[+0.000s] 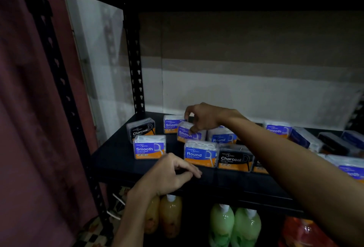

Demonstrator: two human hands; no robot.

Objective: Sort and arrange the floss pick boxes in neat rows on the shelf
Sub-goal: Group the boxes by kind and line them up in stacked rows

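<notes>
Dim shelf — right hand pinched tilted Smooth box behind Round box; left hand loose, empty, nearer front.

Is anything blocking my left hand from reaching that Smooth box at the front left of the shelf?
Nothing visible does. The left hand hovers at the shelf edge, just right of and below the front-left Smooth box, with only bare shelf between them.
</notes>
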